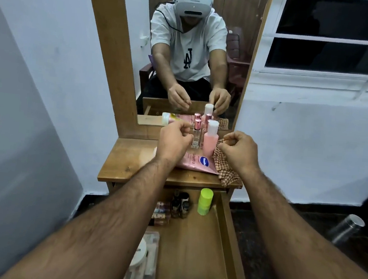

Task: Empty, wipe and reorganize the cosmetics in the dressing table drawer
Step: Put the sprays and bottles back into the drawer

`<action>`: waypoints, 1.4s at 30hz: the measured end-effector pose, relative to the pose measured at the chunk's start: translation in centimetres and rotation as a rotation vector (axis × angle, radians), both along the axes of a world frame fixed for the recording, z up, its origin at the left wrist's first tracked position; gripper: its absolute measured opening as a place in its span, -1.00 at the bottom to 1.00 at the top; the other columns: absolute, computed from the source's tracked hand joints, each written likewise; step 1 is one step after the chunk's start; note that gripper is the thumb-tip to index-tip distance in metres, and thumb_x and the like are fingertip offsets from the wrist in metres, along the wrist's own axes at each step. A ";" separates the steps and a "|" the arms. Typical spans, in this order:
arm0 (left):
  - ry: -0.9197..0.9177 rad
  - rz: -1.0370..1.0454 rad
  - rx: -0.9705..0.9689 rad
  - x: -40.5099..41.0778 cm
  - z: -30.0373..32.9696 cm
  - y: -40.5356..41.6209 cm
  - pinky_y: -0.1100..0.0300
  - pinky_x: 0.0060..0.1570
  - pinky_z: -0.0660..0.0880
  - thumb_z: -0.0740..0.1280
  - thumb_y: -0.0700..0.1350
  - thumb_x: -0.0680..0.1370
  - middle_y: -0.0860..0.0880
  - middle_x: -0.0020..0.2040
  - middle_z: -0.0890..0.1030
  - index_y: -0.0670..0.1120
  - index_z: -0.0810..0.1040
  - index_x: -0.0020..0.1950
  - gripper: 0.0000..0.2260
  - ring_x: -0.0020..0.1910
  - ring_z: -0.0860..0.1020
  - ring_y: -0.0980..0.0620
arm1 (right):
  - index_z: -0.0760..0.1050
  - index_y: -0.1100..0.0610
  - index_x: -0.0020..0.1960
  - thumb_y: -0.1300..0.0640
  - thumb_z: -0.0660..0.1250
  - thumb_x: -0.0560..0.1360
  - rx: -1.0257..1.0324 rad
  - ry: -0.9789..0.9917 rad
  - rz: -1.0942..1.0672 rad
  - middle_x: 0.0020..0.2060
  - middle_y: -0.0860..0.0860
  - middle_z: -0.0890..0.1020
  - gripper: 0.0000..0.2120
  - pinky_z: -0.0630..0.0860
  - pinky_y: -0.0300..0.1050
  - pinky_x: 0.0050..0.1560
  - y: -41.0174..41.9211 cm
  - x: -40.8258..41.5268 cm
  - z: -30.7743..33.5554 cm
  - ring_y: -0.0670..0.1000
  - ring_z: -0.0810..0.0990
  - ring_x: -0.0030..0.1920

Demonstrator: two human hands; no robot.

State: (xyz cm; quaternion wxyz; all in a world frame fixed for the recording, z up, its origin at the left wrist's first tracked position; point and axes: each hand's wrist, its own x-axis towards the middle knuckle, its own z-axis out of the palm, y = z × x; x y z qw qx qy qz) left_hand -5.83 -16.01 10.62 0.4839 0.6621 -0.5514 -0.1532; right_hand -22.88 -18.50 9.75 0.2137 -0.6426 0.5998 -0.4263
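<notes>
Both the left hand [173, 141] and right hand [240, 150] curl, holding nothing; the glass perfume bottle [196, 134] at twelve o'clock looks breakable, so hold its sides.

Varnished wood on the tabletop [132, 156], glossy enough to catch a pale sheen. On it, a clear glass perfume bottle [195, 138] with a shiny pink metallic cap, and just right of it a smooth pink plastic bottle [210, 142], matt white cap. Right again, a woven checked cloth [225, 166], soft and rumpled. Below the tabletop, the wooden drawer [192, 252] holds a matt lime plastic jar [205, 201].
</notes>
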 end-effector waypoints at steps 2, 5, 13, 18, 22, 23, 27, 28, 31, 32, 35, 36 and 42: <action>-0.022 -0.005 0.049 0.0 -0.2 -1.9 0.17 0.12 0.56 0.46 -0.24 0.48 0.06 -0.04 0.65 -0.07 0.63 0.17 -0.73 -0.03 0.59 0.13 | 0.58 0.10 0.04 0.18 0.50 0.41 0.043 0.014 0.036 -0.19 -0.08 0.61 -0.77 0.55 -0.16 -0.04 -1.2 0.2 0.0 -0.07 0.59 -0.11; -0.061 -0.011 0.101 -0.1 -1.0 -4.1 0.11 0.18 0.56 0.49 -0.21 0.47 0.02 0.10 0.65 -0.06 0.57 0.28 -0.62 0.08 0.59 0.10 | 0.55 0.11 0.12 0.18 0.51 0.40 0.060 0.036 0.069 -0.09 -0.03 0.63 -0.68 0.52 -0.17 -0.02 -2.9 0.5 -0.4 -0.04 0.60 -0.04; -0.155 0.012 0.129 -0.5 -2.2 -6.6 0.19 0.19 0.51 0.49 -0.18 0.47 0.00 0.13 0.66 -0.07 0.55 0.30 -0.60 0.13 0.59 0.07 | 0.52 0.10 0.17 0.14 0.52 0.41 0.096 0.076 0.145 0.01 -0.05 0.59 -0.63 0.49 -0.19 -0.05 -4.6 0.8 -1.9 -0.04 0.57 0.01; -0.193 0.077 0.116 -0.9 -2.5 -6.8 0.09 0.20 0.53 0.51 -0.11 0.46 0.01 0.13 0.66 -0.02 0.58 0.25 -0.63 0.14 0.59 0.05 | 0.55 0.07 0.06 0.09 0.51 0.44 0.075 0.076 0.148 -0.05 -0.07 0.59 -0.76 0.49 -0.22 -0.12 -4.9 1.2 -2.6 -0.06 0.57 -0.04; -0.179 0.102 0.117 -0.7 -2.6 -6.7 0.09 0.14 0.55 0.53 -0.07 0.44 0.05 0.04 0.66 0.05 0.57 0.11 -0.72 0.07 0.59 0.06 | 0.55 0.04 -0.01 0.10 0.52 0.42 0.079 0.069 0.158 -0.08 -0.09 0.59 -0.80 0.50 -0.21 -0.12 -4.9 1.3 -2.5 -0.07 0.56 -0.06; -0.178 0.101 0.117 -0.6 -2.6 -6.7 0.12 0.11 0.55 0.53 -0.06 0.44 0.07 0.02 0.65 0.06 0.56 0.07 -0.74 0.04 0.58 0.08 | 0.56 0.04 -0.02 0.11 0.53 0.41 0.085 0.067 0.161 -0.08 -0.09 0.59 -0.79 0.51 -0.18 -0.09 -4.9 1.3 -2.4 -0.07 0.56 -0.05; -0.181 0.088 0.115 -0.3 -2.4 -6.5 0.23 0.03 0.50 0.53 -0.06 0.44 0.09 -0.01 0.61 0.07 0.54 0.03 -0.76 -0.01 0.53 0.13 | 0.55 0.02 -0.07 0.13 0.54 0.40 0.105 0.064 0.158 -0.11 -0.08 0.61 -0.81 0.53 -0.13 -0.09 -4.7 1.4 -2.2 -0.04 0.58 -0.07; -0.170 0.086 0.102 -0.2 -2.4 -6.4 0.22 0.04 0.52 0.54 -0.07 0.44 0.09 0.00 0.62 0.06 0.55 0.04 -0.75 0.00 0.55 0.13 | 0.55 0.02 -0.08 0.14 0.54 0.40 0.103 0.061 0.156 -0.13 -0.08 0.61 -0.81 0.51 -0.16 -0.12 -4.6 1.4 -2.2 -0.05 0.58 -0.08; -0.108 0.093 0.034 0.1 -1.9 -5.6 0.20 0.04 0.56 0.54 -0.08 0.43 0.13 -0.05 0.61 0.07 0.56 0.04 -0.74 0.00 0.58 0.15 | 0.55 0.02 -0.07 0.16 0.53 0.41 0.077 0.014 0.154 -0.16 -0.13 0.58 -0.81 0.43 -0.28 -0.23 -4.1 1.3 -1.7 -0.11 0.56 -0.12; -0.092 0.099 0.006 0.2 -1.5 -5.3 0.24 0.01 0.55 0.54 -0.07 0.43 0.14 -0.06 0.61 0.06 0.56 0.04 -0.74 -0.02 0.58 0.16 | 0.55 0.02 -0.06 0.17 0.52 0.41 0.064 -0.012 0.157 -0.18 -0.15 0.58 -0.81 0.42 -0.30 -0.24 -3.9 1.3 -1.4 -0.13 0.56 -0.14; -0.037 0.106 -0.067 0.6 0.0 -3.6 0.37 -0.10 0.48 0.55 -0.03 0.42 0.14 -0.11 0.62 0.03 0.59 0.05 -0.74 -0.09 0.56 0.22 | 0.56 0.06 -0.06 0.16 0.52 0.40 0.011 -0.084 0.159 -0.19 -0.13 0.61 -0.82 0.45 -0.32 -0.26 -2.8 1.3 -0.2 -0.15 0.58 -0.17; -0.003 0.105 -0.084 0.8 0.4 -2.9 0.36 -0.10 0.49 0.55 -0.03 0.42 0.14 -0.12 0.61 0.02 0.59 0.04 -0.74 -0.10 0.57 0.22 | 0.56 0.07 -0.06 0.16 0.52 0.40 -0.007 -0.104 0.158 -0.18 -0.10 0.63 -0.82 0.48 -0.31 -0.24 -2.5 1.3 0.2 -0.12 0.59 -0.16; 0.197 0.061 -0.108 1.2 0.8 3.2 0.22 -0.04 0.59 0.57 -0.09 0.39 0.11 -0.15 0.66 0.04 0.57 -0.03 -0.75 -0.12 0.63 0.18 | 0.57 0.09 -0.13 0.19 0.52 0.36 -0.039 -0.177 0.166 -0.23 -0.02 0.64 -0.84 0.61 -0.03 -0.08 2.0 1.5 1.6 -0.04 0.59 -0.20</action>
